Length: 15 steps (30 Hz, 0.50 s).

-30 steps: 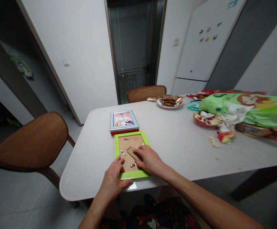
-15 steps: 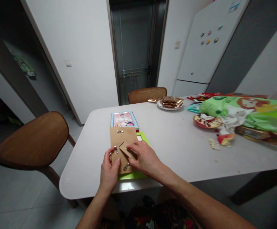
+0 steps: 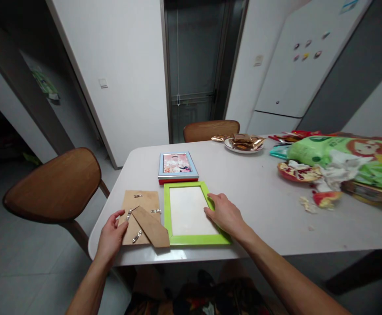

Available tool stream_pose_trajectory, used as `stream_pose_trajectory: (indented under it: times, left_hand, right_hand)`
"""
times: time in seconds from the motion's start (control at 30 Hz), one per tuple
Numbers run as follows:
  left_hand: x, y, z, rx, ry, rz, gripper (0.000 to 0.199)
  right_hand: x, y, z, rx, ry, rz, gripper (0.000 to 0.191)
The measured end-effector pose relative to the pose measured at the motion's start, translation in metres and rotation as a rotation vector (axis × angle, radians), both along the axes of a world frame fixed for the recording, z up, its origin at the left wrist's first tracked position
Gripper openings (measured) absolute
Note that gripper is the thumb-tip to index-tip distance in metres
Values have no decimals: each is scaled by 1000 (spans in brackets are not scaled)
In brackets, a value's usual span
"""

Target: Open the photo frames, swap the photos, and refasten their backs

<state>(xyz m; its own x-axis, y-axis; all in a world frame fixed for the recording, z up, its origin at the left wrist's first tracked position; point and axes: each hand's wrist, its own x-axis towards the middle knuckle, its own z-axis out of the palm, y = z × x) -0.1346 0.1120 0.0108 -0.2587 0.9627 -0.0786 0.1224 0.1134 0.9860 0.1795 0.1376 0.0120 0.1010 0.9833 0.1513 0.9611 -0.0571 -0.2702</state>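
On the table lies a brown picture frame backing board (image 3: 145, 225) with metal clips and a fold-out stand. My left hand (image 3: 109, 234) holds the board by its left edge, thumb on top. Just right of the board is a lime green picture frame (image 3: 167, 210), flat, with a white sheet inside its border. My right hand (image 3: 225, 214) grips the frame's right side, its fingers curled over the border. Behind the green frame, a light blue picture frame (image 3: 195, 169) with a pink picture rests on something red.
A plate (image 3: 243, 151) of gold-wrapped packets stands at the back. To the right are an opened pomegranate (image 3: 298, 175), a piece of peel (image 3: 326, 200), crumpled tissue and a green plastic bag (image 3: 329, 148). Wooden chairs stand left (image 3: 56, 188) and behind the table.
The backing board has moved left off the green frame and now lies on the table. My right hand has gone from the board's stand to the frame's right side. The view has shifted slightly.
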Motion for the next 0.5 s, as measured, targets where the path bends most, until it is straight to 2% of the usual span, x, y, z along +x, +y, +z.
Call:
stream_pose_trajectory:
  times: [0.2,0.33,0.43,0.5]
  left_hand:
    - [7,4,-3,109,516,100,38]
    - [11,8,-11,156,762,128,36]
    - [13,10,-15,199,895,99,34]
    - [17,9,-15,267,946,87,31]
  right_hand:
    - [-1,7,-5,-26,-5,-12,43]
    - [3,8,-6,22,37,-31,48]
    - [8,7,-1,33,183,-54,51]
    - [11,4,5,-24,416,-62,54]
